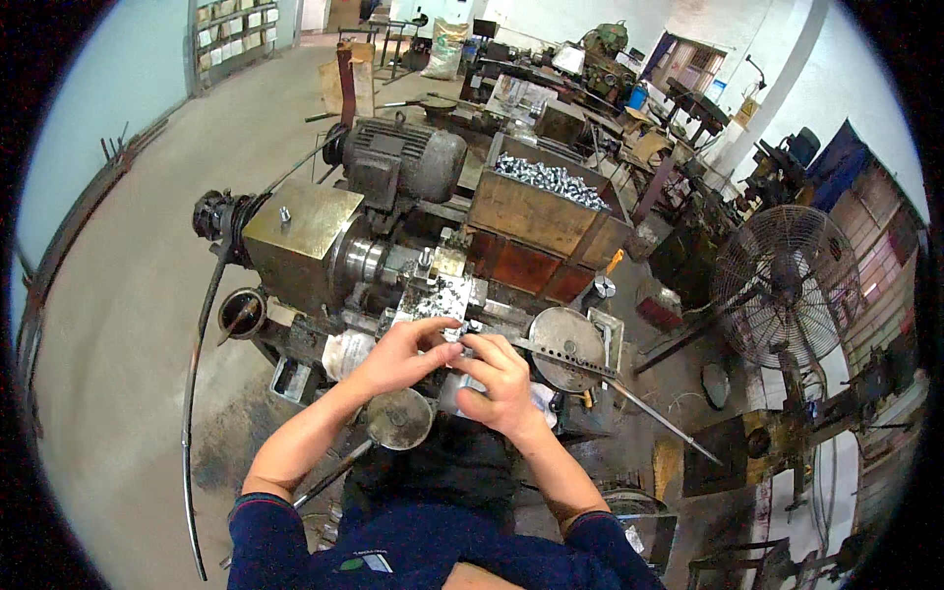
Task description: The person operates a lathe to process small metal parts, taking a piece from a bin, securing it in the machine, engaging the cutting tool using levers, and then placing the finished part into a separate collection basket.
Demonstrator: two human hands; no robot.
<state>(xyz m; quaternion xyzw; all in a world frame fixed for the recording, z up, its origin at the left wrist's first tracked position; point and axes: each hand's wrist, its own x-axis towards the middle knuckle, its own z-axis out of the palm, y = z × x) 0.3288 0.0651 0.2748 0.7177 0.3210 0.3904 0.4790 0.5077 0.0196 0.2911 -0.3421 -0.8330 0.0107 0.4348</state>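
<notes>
My left hand [401,360] and my right hand [497,379] meet over the front of a small lathe. Their thumbs and fingertips are pinched together around something small and dark, mostly hidden by the fingers. Just beyond them lies a flat metal plate [439,297] strewn with metal chips. Left of the plate, a shiny round spindle end [362,264] sticks out of the boxy headstock [300,224]. A white cloth [346,354] lies beside my left wrist. Below the hands is a round metal disc [400,421] on a long handle.
Behind the lathe sits a large electric motor [405,162]. A wooden crate [536,213] holds many small shiny metal parts [551,181]. To the right are a round metal plate [567,346], a long lever rod [669,425] and a caged floor fan [787,285]. A black hose [194,423] hangs at left.
</notes>
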